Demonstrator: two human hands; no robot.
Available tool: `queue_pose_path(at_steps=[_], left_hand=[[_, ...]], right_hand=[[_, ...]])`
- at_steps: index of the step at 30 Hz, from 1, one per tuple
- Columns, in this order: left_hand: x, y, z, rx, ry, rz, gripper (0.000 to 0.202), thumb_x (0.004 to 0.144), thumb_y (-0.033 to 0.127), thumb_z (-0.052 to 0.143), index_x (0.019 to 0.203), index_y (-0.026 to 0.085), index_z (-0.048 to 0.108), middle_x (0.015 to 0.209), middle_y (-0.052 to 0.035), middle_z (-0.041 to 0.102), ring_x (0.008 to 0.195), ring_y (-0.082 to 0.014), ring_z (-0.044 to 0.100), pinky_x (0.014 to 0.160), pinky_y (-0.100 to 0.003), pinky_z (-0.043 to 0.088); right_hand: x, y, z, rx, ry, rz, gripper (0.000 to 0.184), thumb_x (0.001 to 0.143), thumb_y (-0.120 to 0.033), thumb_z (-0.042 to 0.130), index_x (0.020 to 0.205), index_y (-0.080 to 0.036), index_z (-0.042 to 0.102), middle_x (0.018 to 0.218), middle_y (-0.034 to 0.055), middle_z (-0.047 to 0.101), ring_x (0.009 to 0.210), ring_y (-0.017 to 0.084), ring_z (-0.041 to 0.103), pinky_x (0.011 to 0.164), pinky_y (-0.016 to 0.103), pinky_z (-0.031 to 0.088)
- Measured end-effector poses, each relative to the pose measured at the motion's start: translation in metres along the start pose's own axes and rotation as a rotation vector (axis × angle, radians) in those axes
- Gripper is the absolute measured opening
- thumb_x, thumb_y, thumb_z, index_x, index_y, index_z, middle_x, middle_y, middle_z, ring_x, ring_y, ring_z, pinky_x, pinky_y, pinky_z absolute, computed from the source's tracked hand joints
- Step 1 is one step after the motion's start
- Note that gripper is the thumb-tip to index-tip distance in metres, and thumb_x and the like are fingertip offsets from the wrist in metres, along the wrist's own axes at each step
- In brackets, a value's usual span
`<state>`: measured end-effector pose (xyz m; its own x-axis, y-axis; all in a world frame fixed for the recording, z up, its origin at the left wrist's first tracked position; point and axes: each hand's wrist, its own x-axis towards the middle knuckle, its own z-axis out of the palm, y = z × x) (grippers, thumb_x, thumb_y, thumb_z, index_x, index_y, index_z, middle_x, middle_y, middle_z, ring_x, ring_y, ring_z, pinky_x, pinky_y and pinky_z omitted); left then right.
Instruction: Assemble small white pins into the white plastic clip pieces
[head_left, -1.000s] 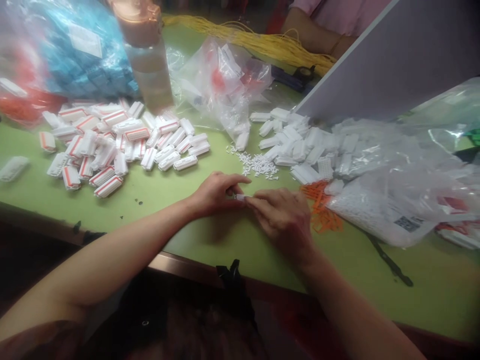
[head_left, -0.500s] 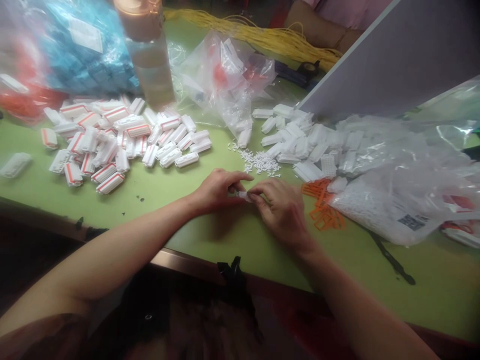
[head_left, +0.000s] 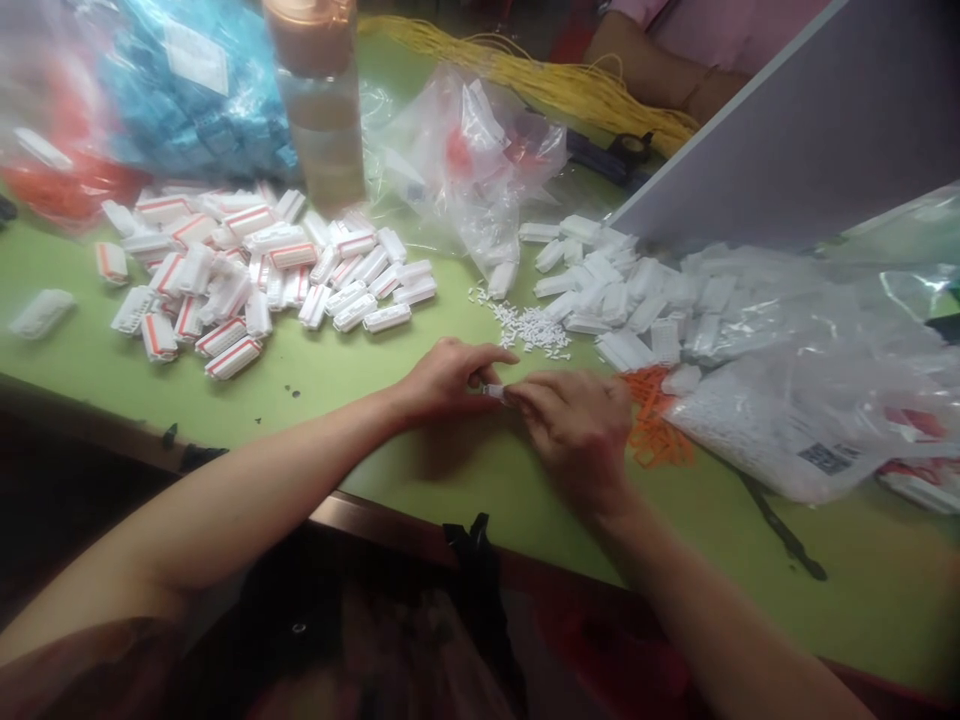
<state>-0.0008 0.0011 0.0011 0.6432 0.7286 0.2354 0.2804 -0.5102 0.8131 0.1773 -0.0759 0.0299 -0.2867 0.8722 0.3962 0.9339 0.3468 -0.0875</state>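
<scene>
Between my hands, over the near part of the green table (head_left: 420,455), is a small white plastic piece (head_left: 493,391). My left hand (head_left: 450,380) grips its left end with thumb and fingers. The fingertips of my right hand (head_left: 574,425) are pinched together at the piece's right end; whether they hold a further small part is hidden. Just beyond lies a scatter of tiny white pegs (head_left: 534,330). White plastic blocks (head_left: 611,275) are heaped behind the pegs, and orange strips (head_left: 660,425) lie right of my right hand. White blocks with orange stripes (head_left: 225,260) form a pile at left.
A bottle (head_left: 319,110) stands at the back left beside a bag of blue parts (head_left: 202,110). Clear bags (head_left: 795,420) cover the right side, below a grey panel (head_left: 750,130). Yellow cords (head_left: 525,80) lie at the back, near another person's arm (head_left: 652,65).
The view has shifted slightly, so the table's things appear further right. My right hand has turned and moved a little right; the left hand still holds the white piece.
</scene>
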Motion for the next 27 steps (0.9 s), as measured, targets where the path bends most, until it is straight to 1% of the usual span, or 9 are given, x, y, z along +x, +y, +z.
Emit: queue_pose_path(at_steps=[7, 11, 14, 18, 21, 23, 24, 26, 27], left_hand=[[0.000, 0.000, -0.001, -0.018, 0.001, 0.011, 0.041, 0.071, 0.029, 0.075, 0.109, 0.016, 0.065, 0.079, 0.0000, 0.074, 0.064, -0.0081, 0.061, 0.073, -0.022, 0.048], [-0.001, -0.002, 0.002, -0.026, 0.020, 0.030, 0.041, 0.073, 0.032, 0.074, 0.109, 0.016, 0.065, 0.078, -0.0001, 0.073, 0.063, -0.0079, 0.060, 0.072, -0.022, 0.048], [-0.001, -0.004, 0.003, -0.025, 0.040, 0.040, 0.041, 0.073, 0.034, 0.074, 0.109, 0.016, 0.065, 0.077, -0.0001, 0.073, 0.064, -0.0081, 0.060, 0.072, -0.022, 0.048], [-0.001, -0.004, 0.003, -0.029, 0.034, 0.051, 0.039, 0.074, 0.030, 0.072, 0.110, 0.015, 0.065, 0.078, -0.0004, 0.073, 0.063, -0.0079, 0.060, 0.072, -0.022, 0.048], [-0.001, -0.003, 0.001, -0.019, 0.024, 0.037, 0.038, 0.075, 0.029, 0.071, 0.110, 0.015, 0.065, 0.079, -0.0007, 0.073, 0.064, -0.0081, 0.061, 0.073, -0.022, 0.049], [-0.001, -0.002, 0.000, -0.017, 0.020, 0.023, 0.039, 0.074, 0.029, 0.072, 0.109, 0.015, 0.065, 0.079, -0.0007, 0.074, 0.064, -0.0082, 0.061, 0.073, -0.022, 0.049], [-0.001, -0.001, 0.000, -0.016, 0.017, 0.016, 0.039, 0.073, 0.028, 0.073, 0.109, 0.015, 0.065, 0.079, -0.0006, 0.074, 0.064, -0.0081, 0.060, 0.073, -0.022, 0.049], [-0.001, -0.001, -0.001, -0.010, 0.013, 0.004, 0.041, 0.072, 0.028, 0.075, 0.110, 0.015, 0.065, 0.080, -0.0005, 0.074, 0.064, -0.0082, 0.059, 0.072, -0.022, 0.049], [-0.001, 0.000, -0.001, -0.006, 0.010, 0.000, 0.042, 0.071, 0.027, 0.075, 0.110, 0.015, 0.065, 0.081, -0.0006, 0.074, 0.064, -0.0083, 0.059, 0.071, -0.022, 0.049]], right_hand=[[0.002, -0.003, 0.000, 0.053, 0.009, 0.036, 0.023, 0.096, -0.033, 0.048, 0.086, -0.027, 0.067, 0.085, 0.0008, 0.071, 0.081, 0.018, 0.060, 0.075, 0.037, 0.029], [0.002, -0.002, 0.000, 0.031, 0.034, -0.027, 0.018, 0.094, -0.030, 0.051, 0.089, -0.027, 0.068, 0.085, -0.0005, 0.072, 0.078, 0.018, 0.059, 0.074, 0.036, 0.028], [0.000, 0.000, -0.002, -0.011, 0.024, -0.073, 0.017, 0.094, -0.029, 0.052, 0.092, -0.028, 0.069, 0.086, -0.0007, 0.073, 0.078, 0.017, 0.058, 0.074, 0.036, 0.028], [-0.005, -0.003, -0.005, -0.088, 0.000, -0.153, 0.018, 0.093, -0.028, 0.054, 0.104, -0.029, 0.068, 0.093, 0.0004, 0.074, 0.080, 0.018, 0.057, 0.073, 0.037, 0.027], [-0.009, -0.007, -0.007, -0.097, 0.003, -0.165, 0.022, 0.092, -0.026, 0.055, 0.110, -0.027, 0.068, 0.097, 0.0020, 0.073, 0.082, 0.018, 0.058, 0.072, 0.037, 0.028], [-0.009, -0.003, -0.009, -0.023, -0.015, -0.114, 0.022, 0.092, -0.028, 0.054, 0.109, -0.028, 0.069, 0.097, 0.0025, 0.073, 0.083, 0.018, 0.058, 0.072, 0.037, 0.031], [-0.009, 0.002, -0.009, 0.049, -0.019, -0.051, 0.023, 0.093, -0.031, 0.052, 0.107, -0.028, 0.070, 0.098, 0.0030, 0.072, 0.085, 0.018, 0.059, 0.074, 0.036, 0.033], [-0.007, 0.018, -0.009, 0.223, -0.005, 0.141, 0.026, 0.094, -0.035, 0.048, 0.102, -0.026, 0.071, 0.097, 0.0049, 0.070, 0.090, 0.019, 0.061, 0.077, 0.035, 0.040], [-0.005, 0.028, -0.009, 0.285, 0.020, 0.271, 0.027, 0.093, -0.037, 0.048, 0.100, -0.024, 0.071, 0.098, 0.0057, 0.070, 0.091, 0.020, 0.061, 0.077, 0.035, 0.043]])
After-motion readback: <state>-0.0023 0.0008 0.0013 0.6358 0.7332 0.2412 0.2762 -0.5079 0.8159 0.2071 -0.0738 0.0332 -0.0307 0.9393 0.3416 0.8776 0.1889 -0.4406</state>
